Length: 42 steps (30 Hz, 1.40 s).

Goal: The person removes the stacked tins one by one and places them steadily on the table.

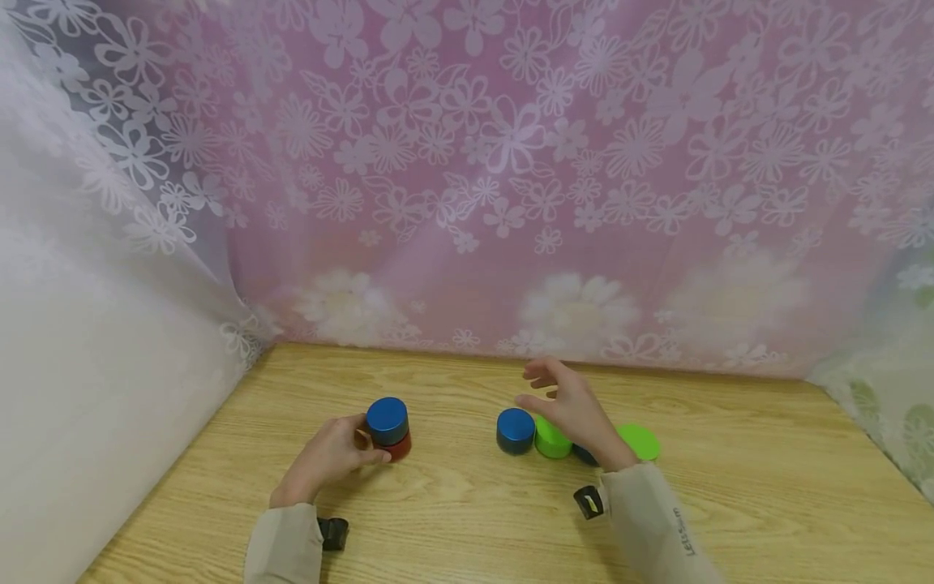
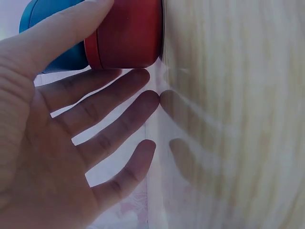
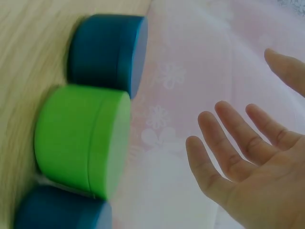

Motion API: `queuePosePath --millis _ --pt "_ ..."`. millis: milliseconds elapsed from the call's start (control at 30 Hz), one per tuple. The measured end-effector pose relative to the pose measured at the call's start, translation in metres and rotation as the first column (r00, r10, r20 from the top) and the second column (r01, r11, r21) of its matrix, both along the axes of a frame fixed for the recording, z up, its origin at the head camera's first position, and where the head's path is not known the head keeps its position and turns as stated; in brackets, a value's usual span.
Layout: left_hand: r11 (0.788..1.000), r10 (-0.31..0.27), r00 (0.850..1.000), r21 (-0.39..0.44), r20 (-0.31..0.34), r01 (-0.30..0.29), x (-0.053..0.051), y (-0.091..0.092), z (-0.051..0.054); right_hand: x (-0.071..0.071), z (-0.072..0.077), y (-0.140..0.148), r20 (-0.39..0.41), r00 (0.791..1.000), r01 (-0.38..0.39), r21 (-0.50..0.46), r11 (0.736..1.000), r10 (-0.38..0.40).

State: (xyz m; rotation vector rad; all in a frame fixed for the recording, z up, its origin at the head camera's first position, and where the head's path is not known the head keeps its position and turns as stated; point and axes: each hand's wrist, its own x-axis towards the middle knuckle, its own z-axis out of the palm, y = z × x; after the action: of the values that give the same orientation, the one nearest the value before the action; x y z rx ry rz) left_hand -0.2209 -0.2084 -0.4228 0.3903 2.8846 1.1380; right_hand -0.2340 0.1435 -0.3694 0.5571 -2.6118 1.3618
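Towards the left of the table, a blue round lidded tin [image 1: 387, 418] is stacked on a red one [image 1: 399, 448]. My left hand [image 1: 332, 454] holds the red tin [image 2: 128, 36] low down, thumb on the near side and fingertips behind it. To the right stands a row: a blue tin [image 1: 515, 430], a light green tin [image 1: 552, 442], a dark blue tin [image 1: 585, 455] partly hidden by my wrist, and another green tin [image 1: 640, 442]. Above this row hovers my right hand [image 1: 572, 410], fingers spread and loosely bent, gripping nothing; the right wrist view shows it apart from the tins.
The wood-grain table [image 1: 452, 519] runs back to a pink flowered curtain [image 1: 467, 203]. Whitish cloth [image 1: 109, 341] hangs along the left side, and more patterned cloth [image 1: 890, 381] borders the right.
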Motion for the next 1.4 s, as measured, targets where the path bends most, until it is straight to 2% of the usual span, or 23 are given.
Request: queuePosePath --millis 333,633,1067,1400 --pt "1.000 -0.017 1.000 0.002 -0.002 0.017 0.000 -0.001 0.001 0.000 -0.005 -0.024 0.038 0.996 -0.075 -0.029 0.997 0.076" --pt "0.998 -0.055 0.998 0.004 -0.025 0.055 0.000 0.000 0.001 -0.001 -0.007 -0.043 0.047 0.994 -0.092 -0.050 0.995 0.095" --pt "0.999 -0.036 0.999 0.006 -0.013 0.036 -0.001 -0.003 -0.001 -0.003 -0.014 -0.071 0.052 0.992 -0.112 -0.058 0.992 0.115" --pt "0.999 -0.050 0.999 0.008 -0.018 0.051 0.000 -0.002 -0.001 -0.004 -0.018 -0.086 0.068 0.986 -0.148 -0.082 0.986 0.154"
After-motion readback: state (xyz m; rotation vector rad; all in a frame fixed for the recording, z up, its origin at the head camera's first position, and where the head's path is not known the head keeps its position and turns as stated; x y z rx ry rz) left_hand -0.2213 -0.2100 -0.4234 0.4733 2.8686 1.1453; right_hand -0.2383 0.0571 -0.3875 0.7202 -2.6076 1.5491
